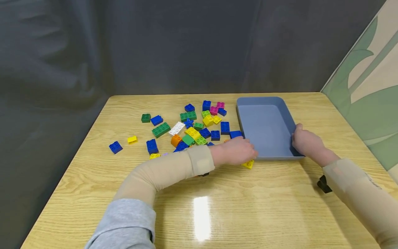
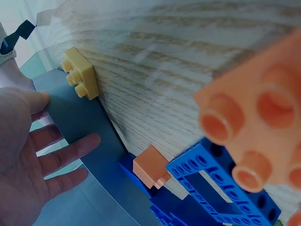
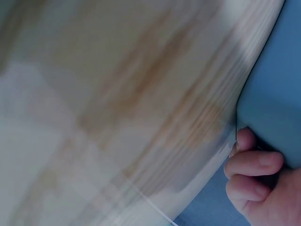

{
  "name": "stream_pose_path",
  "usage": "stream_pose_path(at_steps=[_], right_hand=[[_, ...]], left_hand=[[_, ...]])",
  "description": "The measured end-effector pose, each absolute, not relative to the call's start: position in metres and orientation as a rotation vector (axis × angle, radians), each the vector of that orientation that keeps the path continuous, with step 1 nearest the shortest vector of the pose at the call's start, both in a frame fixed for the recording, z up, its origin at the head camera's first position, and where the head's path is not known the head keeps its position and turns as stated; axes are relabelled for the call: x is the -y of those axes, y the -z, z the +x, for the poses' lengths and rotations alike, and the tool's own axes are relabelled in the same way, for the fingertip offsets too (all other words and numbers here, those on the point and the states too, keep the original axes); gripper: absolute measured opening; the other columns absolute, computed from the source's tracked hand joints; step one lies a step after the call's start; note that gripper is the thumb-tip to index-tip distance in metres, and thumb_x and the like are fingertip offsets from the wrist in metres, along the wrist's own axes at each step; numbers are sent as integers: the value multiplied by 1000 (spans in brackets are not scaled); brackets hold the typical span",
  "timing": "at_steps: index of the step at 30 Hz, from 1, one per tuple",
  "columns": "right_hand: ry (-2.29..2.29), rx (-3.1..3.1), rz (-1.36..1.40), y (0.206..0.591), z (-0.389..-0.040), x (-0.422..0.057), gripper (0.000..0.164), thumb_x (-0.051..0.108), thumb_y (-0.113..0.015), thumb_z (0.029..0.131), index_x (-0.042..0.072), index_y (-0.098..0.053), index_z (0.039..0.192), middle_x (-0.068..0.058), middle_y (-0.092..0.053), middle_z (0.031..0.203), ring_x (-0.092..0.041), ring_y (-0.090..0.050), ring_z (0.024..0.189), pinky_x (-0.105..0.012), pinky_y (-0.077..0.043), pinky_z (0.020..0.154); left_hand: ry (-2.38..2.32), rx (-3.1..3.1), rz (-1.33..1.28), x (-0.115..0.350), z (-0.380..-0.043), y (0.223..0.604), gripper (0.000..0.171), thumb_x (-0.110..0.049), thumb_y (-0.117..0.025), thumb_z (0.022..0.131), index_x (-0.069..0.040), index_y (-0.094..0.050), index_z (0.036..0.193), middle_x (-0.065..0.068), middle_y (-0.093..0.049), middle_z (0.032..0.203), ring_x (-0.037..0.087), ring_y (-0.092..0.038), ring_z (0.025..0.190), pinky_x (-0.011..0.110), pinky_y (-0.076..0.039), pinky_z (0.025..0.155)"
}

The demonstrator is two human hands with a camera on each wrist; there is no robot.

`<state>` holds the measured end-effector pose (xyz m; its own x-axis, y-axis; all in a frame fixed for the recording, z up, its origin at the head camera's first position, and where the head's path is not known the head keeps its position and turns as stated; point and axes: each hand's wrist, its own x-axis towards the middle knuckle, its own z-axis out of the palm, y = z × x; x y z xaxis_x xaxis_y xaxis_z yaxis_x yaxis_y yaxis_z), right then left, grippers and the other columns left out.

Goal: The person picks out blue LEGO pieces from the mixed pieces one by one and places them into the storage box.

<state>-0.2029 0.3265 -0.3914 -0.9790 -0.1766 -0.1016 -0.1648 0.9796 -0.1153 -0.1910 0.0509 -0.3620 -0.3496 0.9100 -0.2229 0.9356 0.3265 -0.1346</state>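
A shallow blue-grey tray (image 1: 264, 124) lies on the table at the right. My right hand (image 1: 308, 141) grips its near right corner, and the right wrist view shows curled fingers (image 3: 254, 165) at the tray's edge. At the near left corner is my left hand (image 1: 234, 151), its fingers spread and fairly straight beside the tray wall (image 2: 89, 127) in the left wrist view. A yellow toy brick (image 2: 82, 73) stands against that wall, just past the thumb; the head view shows this yellow brick (image 1: 248, 164) below the left fingertips.
Several toy bricks lie scattered left of the tray, among them a white brick (image 1: 177, 128), a green brick (image 1: 161, 130) and a blue brick (image 1: 115, 147). An orange brick (image 2: 263, 108) looms close to the left wrist camera. A dark curtain (image 1: 186, 48) hangs behind the table.
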Motion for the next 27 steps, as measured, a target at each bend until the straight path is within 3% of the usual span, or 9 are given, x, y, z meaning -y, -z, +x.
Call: stream_pose_path(at_steps=[27], right_hand=[[186, -2945, -121, 386, -200, -318, 50, 8, -29, 100, -31, -13, 127, -19, -51, 58, -31, -55, 53, -49, -47, 49]], left_hand=[[370, -2458, 1711, -46, -187, 359, 30, -29, -40, 106, -21, -66, 118, -6, -65, 103, 13, -56, 89, 26, -45, 73]])
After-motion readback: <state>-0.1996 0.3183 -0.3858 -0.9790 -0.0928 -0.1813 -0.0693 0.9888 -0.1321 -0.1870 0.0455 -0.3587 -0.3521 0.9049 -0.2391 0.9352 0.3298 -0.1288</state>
